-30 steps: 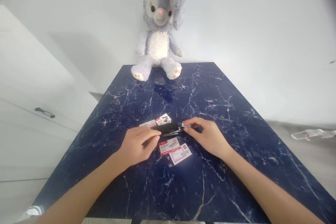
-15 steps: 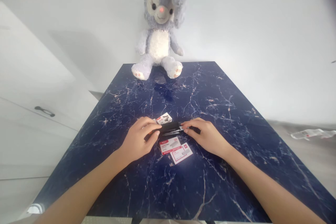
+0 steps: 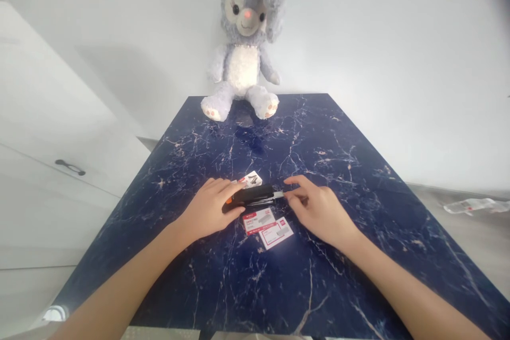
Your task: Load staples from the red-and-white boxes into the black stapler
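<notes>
A black stapler with an orange rear end lies on the dark blue marble table. My left hand grips its rear end, fingers and thumb wrapped round it. My right hand is at the stapler's metal front tip, forefinger and thumb pinched at it; I cannot make out what is between them. Two small white and red staple boxes lie just in front of the stapler. A third staple box sits behind it.
A grey and white plush rabbit sits at the table's far edge against the white wall. A white cabinet with a dark handle stands to the left. Crumpled plastic lies on the floor at the right.
My left hand slid further along the stapler's rear, baring its orange end. My right hand's fingers shifted at the front tip, and the stapler moved slightly.
</notes>
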The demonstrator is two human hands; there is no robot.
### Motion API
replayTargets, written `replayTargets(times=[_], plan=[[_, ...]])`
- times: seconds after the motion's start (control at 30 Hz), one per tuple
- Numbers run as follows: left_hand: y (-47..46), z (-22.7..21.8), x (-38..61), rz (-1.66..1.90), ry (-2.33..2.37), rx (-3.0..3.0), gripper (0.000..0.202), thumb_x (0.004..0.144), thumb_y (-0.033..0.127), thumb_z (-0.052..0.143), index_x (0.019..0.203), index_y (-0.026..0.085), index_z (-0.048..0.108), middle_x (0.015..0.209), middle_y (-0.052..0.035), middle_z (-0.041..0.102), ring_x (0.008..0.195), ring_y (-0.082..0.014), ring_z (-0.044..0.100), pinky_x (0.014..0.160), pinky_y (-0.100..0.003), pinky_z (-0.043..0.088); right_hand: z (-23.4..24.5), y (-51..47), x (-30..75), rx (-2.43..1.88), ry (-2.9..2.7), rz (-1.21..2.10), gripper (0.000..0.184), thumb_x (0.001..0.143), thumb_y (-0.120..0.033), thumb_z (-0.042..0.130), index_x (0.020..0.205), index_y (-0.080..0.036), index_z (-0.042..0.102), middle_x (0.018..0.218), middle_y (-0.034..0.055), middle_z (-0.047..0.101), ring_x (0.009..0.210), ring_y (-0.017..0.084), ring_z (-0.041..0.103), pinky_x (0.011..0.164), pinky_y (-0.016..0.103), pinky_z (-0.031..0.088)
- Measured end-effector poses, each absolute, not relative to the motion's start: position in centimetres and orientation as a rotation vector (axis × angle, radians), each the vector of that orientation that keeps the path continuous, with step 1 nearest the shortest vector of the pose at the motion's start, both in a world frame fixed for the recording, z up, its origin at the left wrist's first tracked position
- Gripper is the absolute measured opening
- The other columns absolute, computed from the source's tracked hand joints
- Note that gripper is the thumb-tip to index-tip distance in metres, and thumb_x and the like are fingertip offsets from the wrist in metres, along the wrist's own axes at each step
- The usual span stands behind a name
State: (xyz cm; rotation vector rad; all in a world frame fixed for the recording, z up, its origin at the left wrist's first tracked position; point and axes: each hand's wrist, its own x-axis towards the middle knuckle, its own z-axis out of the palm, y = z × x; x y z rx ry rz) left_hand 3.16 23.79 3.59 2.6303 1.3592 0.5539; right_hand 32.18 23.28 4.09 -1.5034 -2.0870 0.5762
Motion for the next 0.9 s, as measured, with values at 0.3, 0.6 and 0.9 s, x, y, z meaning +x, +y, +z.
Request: replayTargets(times=[0.3,0.6,0.9], plan=[[23.9,3.1,3.0,0.648,1.342,2.583,0.046,0.089,0.031,0.069,0.133,0.026,0.057,0.106,-0.0075,0.068,0.097,-0.0249,0.065,0.082,-0.039,0.054,4.4,21.4,30.7,-1.258,-2.13,0.889,0.078,0.086,-0.019,0.051,0.158,-0.025,0.023,0.117,0.0091,0.075,0.078,0.021,0.073,0.07,0.033,0.057],[23.2,2.8,4.8,0.681,1.526,2.545,0.055,0.089,0.039,0.069,0.138,0.023,0.052,0.108,-0.0093,0.072,0.099,-0.0288,0.067,0.086,-0.043,0.054,2.5,21.8,30.3,-1.105,-2.192,0.985,0.096,0.088,-0.024,0.06,0.163,-0.027,-0.001,0.142,0.0175,0.056,0.114,0.03,0.064,0.086,0.043,0.058],[22.5,5.0,3.5,0.535,1.096,2.548,0.07,0.089,0.032,0.064,0.154,0.027,0.037,0.128,-0.0099,0.068,0.117,-0.0295,0.064,0.104,-0.047,0.046,4.1,22.3,30.7,-1.104,-2.24,0.8,0.065,0.078,-0.039,0.079,0.135,-0.025,0.051,0.127,0.0118,0.06,0.105,0.026,0.065,0.087,0.039,0.054]])
